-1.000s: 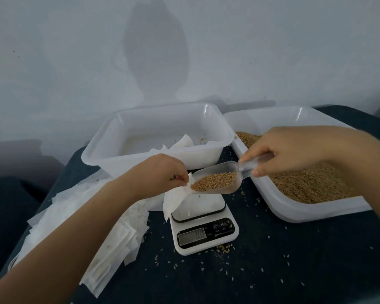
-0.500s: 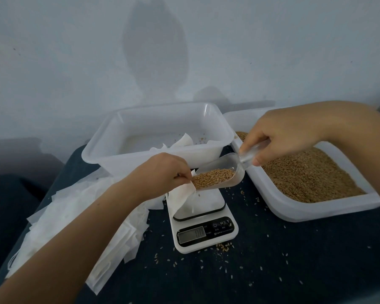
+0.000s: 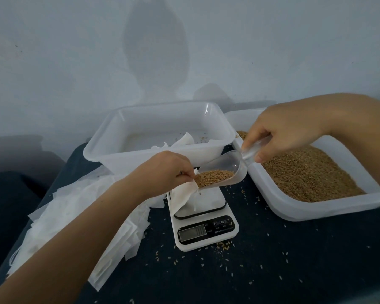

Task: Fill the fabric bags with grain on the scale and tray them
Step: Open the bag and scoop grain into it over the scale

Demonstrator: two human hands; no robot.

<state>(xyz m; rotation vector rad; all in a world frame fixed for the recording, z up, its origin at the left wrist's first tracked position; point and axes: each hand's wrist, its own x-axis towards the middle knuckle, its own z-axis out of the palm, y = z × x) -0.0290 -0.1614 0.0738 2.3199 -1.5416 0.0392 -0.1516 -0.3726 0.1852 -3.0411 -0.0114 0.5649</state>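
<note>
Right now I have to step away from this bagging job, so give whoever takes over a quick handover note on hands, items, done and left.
Left hand pinches the mouth of a white fabric bag held open over the scale.
Right hand grips the handle of a clear scoop, tilted with its lip of grain at the bag mouth.
Grain tray sits on the right; the white tray behind the scale holds a few bags.
Empty bags lie piled on the left.
Done: scoop loaded and lined up.
Left: pour, check the weight, tray this bag, then do the rest of the pile.
</note>
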